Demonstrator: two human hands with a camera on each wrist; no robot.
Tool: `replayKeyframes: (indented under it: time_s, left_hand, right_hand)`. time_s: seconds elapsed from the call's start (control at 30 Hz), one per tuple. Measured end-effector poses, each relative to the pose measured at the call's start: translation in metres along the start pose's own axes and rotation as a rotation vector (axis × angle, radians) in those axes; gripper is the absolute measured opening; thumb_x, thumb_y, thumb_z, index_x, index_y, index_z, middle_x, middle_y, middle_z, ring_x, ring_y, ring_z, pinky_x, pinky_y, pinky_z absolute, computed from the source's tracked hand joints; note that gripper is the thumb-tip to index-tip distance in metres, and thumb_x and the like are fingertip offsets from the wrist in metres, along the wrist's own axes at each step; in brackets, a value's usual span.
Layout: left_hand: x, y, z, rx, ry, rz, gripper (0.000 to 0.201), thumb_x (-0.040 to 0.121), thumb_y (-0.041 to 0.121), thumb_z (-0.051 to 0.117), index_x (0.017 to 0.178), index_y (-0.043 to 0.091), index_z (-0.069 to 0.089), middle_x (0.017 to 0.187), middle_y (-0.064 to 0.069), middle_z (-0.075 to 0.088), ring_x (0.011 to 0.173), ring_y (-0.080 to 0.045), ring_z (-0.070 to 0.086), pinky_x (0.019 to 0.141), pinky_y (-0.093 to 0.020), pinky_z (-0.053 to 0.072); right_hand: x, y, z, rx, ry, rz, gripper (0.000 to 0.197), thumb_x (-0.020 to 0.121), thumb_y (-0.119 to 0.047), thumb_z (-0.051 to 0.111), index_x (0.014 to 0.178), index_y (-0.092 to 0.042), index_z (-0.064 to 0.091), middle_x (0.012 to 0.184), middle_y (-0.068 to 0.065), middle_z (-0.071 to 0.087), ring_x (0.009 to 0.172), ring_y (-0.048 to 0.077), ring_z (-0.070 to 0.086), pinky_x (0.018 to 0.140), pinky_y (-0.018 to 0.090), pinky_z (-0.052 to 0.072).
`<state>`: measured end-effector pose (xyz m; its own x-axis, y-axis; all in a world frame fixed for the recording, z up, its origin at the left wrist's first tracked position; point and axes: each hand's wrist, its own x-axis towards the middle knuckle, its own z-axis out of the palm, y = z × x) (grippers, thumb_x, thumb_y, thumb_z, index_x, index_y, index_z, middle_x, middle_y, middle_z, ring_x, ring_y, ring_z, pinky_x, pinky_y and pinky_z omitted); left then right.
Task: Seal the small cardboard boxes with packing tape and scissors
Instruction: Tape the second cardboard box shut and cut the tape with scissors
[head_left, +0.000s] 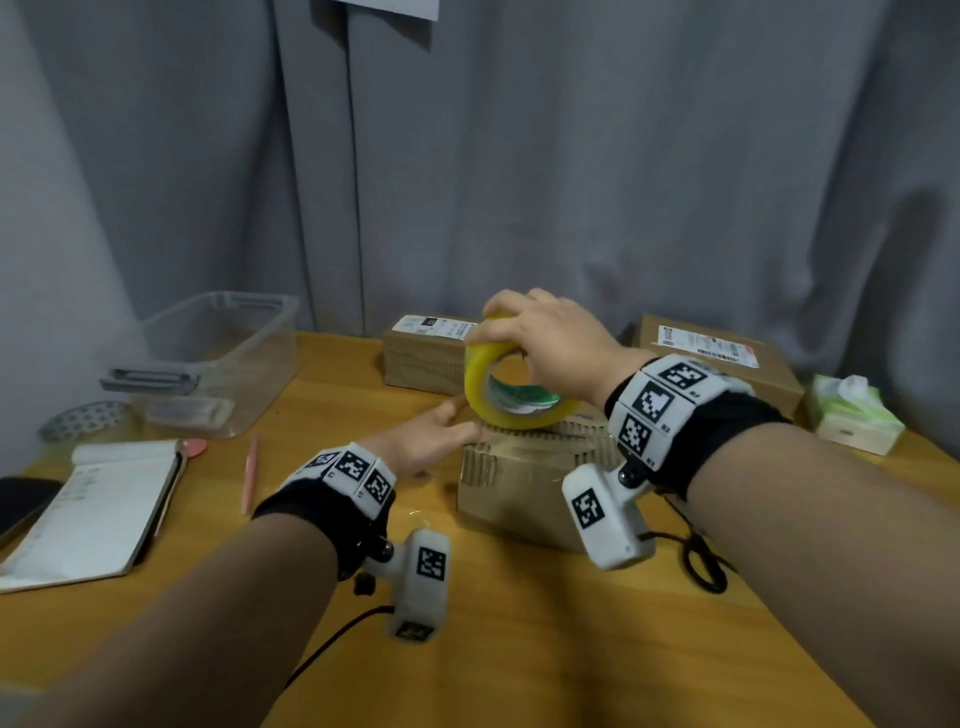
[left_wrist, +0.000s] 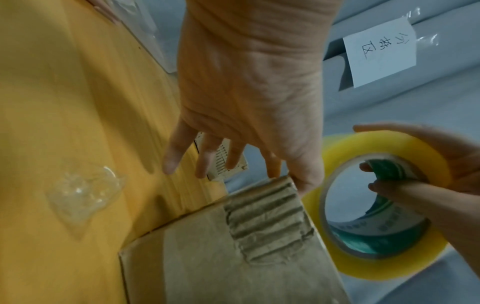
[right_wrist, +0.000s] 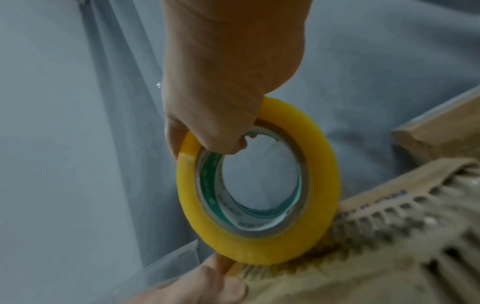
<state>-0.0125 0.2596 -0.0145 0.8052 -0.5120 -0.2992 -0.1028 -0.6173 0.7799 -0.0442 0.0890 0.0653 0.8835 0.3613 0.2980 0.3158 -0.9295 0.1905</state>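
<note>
A small brown cardboard box (head_left: 524, 493) with torn, ribbed patches lies at the table's middle. My right hand (head_left: 540, 343) grips a yellow roll of packing tape (head_left: 511, 384), fingers curled through its core, and holds it on edge on the box's top left. In the right wrist view the roll (right_wrist: 259, 185) touches the box (right_wrist: 389, 246). My left hand (head_left: 436, 436) lies at the box's left top edge with straight, spread fingers (left_wrist: 171, 160), its thumb against the box corner (left_wrist: 283, 185) next to the roll (left_wrist: 384, 205). No scissors are in view.
Two labelled cardboard boxes (head_left: 426, 353) (head_left: 727, 364) stand at the back before a grey curtain. A clear plastic bin (head_left: 218, 358), another tape roll (head_left: 88, 421), an open notebook (head_left: 98, 509) and a pink pen (head_left: 251, 478) lie left. A crumpled clear tape scrap (left_wrist: 83, 193) lies near the box. A tissue pack (head_left: 852, 415) sits right.
</note>
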Motion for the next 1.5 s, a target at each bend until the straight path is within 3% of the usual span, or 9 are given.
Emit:
replayKeyframes:
  time_s: [0.13,0.37,0.5,0.7,0.83,1.0,1.13,1.27,1.5]
  left_hand:
    - [0.001,0.006,0.0,0.037,-0.016,0.026,0.059,0.09,0.042,0.047,0.142,0.051,0.019,0.147,0.003,0.034,0.128,-0.026,0.036,0.086,-0.043,0.045]
    - [0.0,0.007,0.008,0.058,-0.006,0.106,0.057,0.096,0.036,0.043,0.147,0.043,0.019,0.152,-0.001,0.03,0.137,-0.024,0.029,0.105,-0.043,0.03]
    - [0.008,0.002,0.01,0.192,0.087,0.196,0.058,0.096,0.032,0.047,0.149,0.034,0.023,0.156,-0.003,0.02,0.141,-0.023,0.022,0.115,-0.041,0.022]
    - [0.007,0.009,0.016,0.694,0.363,0.51,0.035,0.095,0.023,0.045,0.125,0.016,0.06,0.134,0.0,0.056,0.127,-0.017,0.045,0.11,-0.034,0.031]
    - [0.007,0.021,0.029,0.933,0.182,0.456,0.054,0.102,0.043,0.02,0.144,0.015,0.039,0.152,-0.001,0.034,0.144,-0.015,0.019,0.118,-0.035,0.008]
    - [0.009,0.027,0.044,0.976,0.061,0.41,0.086,0.085,0.071,0.013,0.152,0.016,0.014,0.159,-0.006,0.012,0.146,-0.023,0.012,0.119,-0.04,0.011]
    - [0.005,0.025,0.04,0.98,0.056,0.413,0.084,0.088,0.068,0.024,0.152,0.014,0.012,0.159,-0.007,0.012,0.146,-0.022,0.014,0.12,-0.038,0.011]
    - [0.005,0.027,0.042,0.989,0.053,0.379,0.085,0.089,0.067,0.027,0.152,0.013,0.008,0.159,-0.005,0.007,0.146,-0.017,0.01,0.12,-0.033,0.007]
    - [0.006,0.042,0.052,1.058,0.014,0.243,0.085,0.077,0.082,0.016,0.15,0.039,0.003,0.16,-0.008,0.002,0.146,-0.026,0.008,0.118,-0.05,0.006]
  right_hand:
    - [-0.004,0.003,-0.018,-0.167,-0.104,-0.053,0.043,0.094,-0.018,0.049,0.13,-0.043,0.052,0.132,-0.008,0.046,0.108,0.022,0.045,0.084,0.035,0.036]
    - [-0.028,0.014,-0.023,-0.319,-0.246,0.05,0.043,0.093,-0.012,0.047,0.121,-0.043,0.058,0.13,-0.003,0.042,0.113,0.023,0.039,0.076,0.034,0.031]
    - [-0.038,0.02,-0.014,-0.217,-0.146,0.096,0.051,0.083,-0.004,0.05,0.127,-0.029,0.048,0.123,0.005,0.036,0.107,0.025,0.04,0.071,0.034,0.036]
    - [-0.062,0.039,-0.012,0.144,-0.047,0.215,0.051,0.088,-0.004,0.049,0.126,-0.036,0.058,0.131,-0.003,0.047,0.117,0.026,0.041,0.089,0.04,0.043]
    - [-0.063,0.031,-0.001,0.184,-0.017,0.242,0.059,0.085,0.001,0.045,0.127,-0.039,0.056,0.136,-0.003,0.046,0.114,0.03,0.043,0.096,0.048,0.04]
    - [-0.05,0.018,-0.006,-0.003,-0.063,0.19,0.051,0.09,-0.008,0.048,0.126,-0.044,0.055,0.133,-0.006,0.047,0.109,0.026,0.044,0.087,0.041,0.039]
    - [-0.052,0.02,-0.023,-0.21,-0.157,0.078,0.047,0.093,-0.012,0.045,0.126,-0.044,0.054,0.13,-0.007,0.048,0.104,0.024,0.044,0.077,0.034,0.032]
    - [-0.086,0.044,-0.039,-0.447,-0.319,0.027,0.036,0.099,-0.023,0.042,0.123,-0.046,0.055,0.13,-0.009,0.05,0.11,0.023,0.044,0.087,0.037,0.036]
    - [-0.116,0.054,0.014,-0.287,-0.336,0.189,0.048,0.094,-0.009,0.05,0.128,-0.043,0.055,0.135,-0.007,0.05,0.115,0.021,0.044,0.096,0.038,0.034]
